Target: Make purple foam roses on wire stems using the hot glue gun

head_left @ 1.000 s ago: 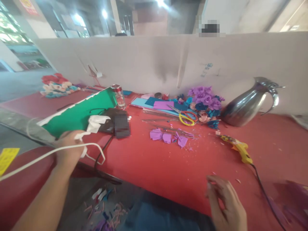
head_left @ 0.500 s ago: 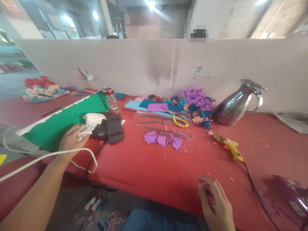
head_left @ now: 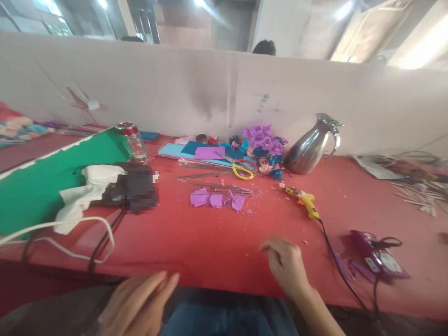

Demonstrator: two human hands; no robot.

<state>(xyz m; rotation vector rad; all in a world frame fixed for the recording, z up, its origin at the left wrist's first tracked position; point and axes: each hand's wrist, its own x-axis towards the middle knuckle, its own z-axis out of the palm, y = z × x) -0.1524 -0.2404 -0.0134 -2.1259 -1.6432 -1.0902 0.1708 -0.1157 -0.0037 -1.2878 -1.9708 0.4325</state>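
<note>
My left hand (head_left: 136, 303) hangs over the front edge of the table at lower left. Its fingers stretch out to the upper right and nothing shows in them. Over the red table front my right hand (head_left: 287, 267) has its fingers curled inward; I see nothing held there. Beyond the hands lie cut purple paper pieces (head_left: 216, 200) beside thin wires (head_left: 220, 188). Yellow-and-orange-handled scissors (head_left: 243, 172) rest on coloured sheets (head_left: 171, 150). A yellow glue gun (head_left: 308, 204) with a black cord lies to the right of the pieces.
Paper flowers (head_left: 264, 142) and a steel jug (head_left: 310, 147) stand at the back. At left are a glass jar (head_left: 133, 142), white tissue (head_left: 101, 176), a green panel (head_left: 38, 191) and a white cable (head_left: 110, 233). A purple device (head_left: 380, 256) with cords sits right.
My left hand has let go of the white tissue and come back to the table's front edge. My right hand has moved up and left. The view has turned to the right.
</note>
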